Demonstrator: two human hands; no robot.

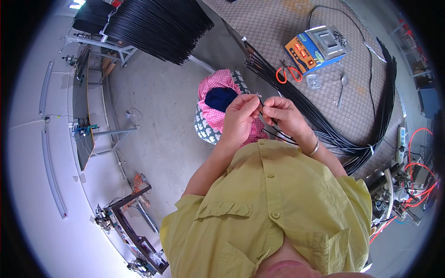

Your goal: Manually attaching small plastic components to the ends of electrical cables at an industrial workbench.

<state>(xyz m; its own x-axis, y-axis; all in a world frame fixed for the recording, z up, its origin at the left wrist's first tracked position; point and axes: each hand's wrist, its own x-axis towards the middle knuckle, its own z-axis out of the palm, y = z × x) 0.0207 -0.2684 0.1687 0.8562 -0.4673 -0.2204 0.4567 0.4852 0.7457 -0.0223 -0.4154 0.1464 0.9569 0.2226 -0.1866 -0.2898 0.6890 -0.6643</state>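
Note:
A thin black cable (pixel 260 99) runs up between my hands, its light tip at the fingertips. My right hand (pixel 286 115) pinches the cable just below its end, thumb against fingers. Thumb and forefinger of my left hand (pixel 240 115) close at the tip from the other side; exactly what lies between them is hidden. More cable trails below my right hand toward a long bundle of black cables (pixel 320 118) on the table. Beyond my hands, red-handled scissors or snips (pixel 288 74) lie beside the bundle.
The patterned table (pixel 273 23) carries a blue and orange box (pixel 309 53) with a metal tray on top, a clear small dish (pixel 314 81) and a spoon (pixel 343 88). Pink checked cloth (pixel 215 83) lies ahead of my left hand. A rack of black cables (pixel 157 28) stands far left.

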